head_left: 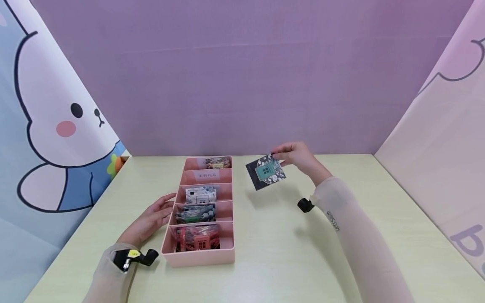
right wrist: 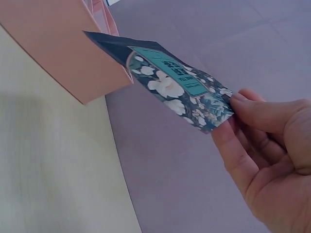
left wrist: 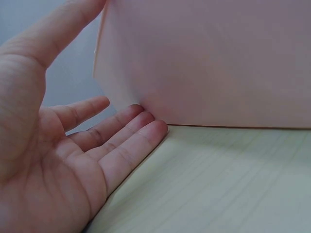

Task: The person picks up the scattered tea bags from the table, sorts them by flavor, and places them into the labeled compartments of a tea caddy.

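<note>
A dark sachet (head_left: 266, 171) with white flowers and a teal label hangs above the table, right of a pink divided box (head_left: 201, 256). My right hand (head_left: 299, 160) pinches it by one corner between thumb and fingers, as the right wrist view also shows. At the box's left side lies my left hand (head_left: 149, 219); its fairly straight fingers (left wrist: 136, 138) touch the box wall near the table. Inside the box are red sachets (head_left: 198, 237), dark green-labelled sachets (head_left: 196, 213), white sachets (head_left: 201, 195) and a yellowish sachet (head_left: 218, 163) in separate compartments.
The second compartment from the back shows a paper label (head_left: 206, 175) and no sachet. A purple wall (head_left: 250, 84) stands behind the pale table (head_left: 288, 261). Printed panels close both sides, one with a cartoon rabbit (head_left: 68, 126).
</note>
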